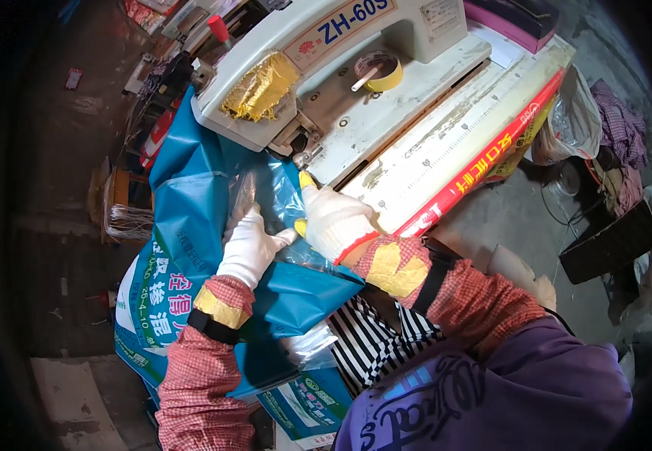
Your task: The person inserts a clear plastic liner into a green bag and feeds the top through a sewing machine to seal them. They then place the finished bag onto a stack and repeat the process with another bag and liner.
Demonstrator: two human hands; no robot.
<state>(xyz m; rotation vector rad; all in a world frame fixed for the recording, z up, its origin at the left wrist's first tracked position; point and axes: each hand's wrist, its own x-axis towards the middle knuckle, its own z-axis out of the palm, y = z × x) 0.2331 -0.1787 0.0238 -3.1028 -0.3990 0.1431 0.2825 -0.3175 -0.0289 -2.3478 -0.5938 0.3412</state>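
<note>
A large blue printed sack lies across my lap, its upper part up against the head of a sewing machine. A clear plastic liner shows in folds at the sack's mouth. My left hand, in a white glove, grips the sack and liner left of the middle, thumb pointing right. My right hand, gloved in white with yellow fingertips, holds the sack's edge just below the machine's needle area. Its fingertips are partly hidden in the folds.
On the machine bed rests a roll of yellow tape with a white stick in it. The white worktable has a red-and-yellow printed strip along its edge. Bundled strings sit at left; a dark box and plastic bag lie right.
</note>
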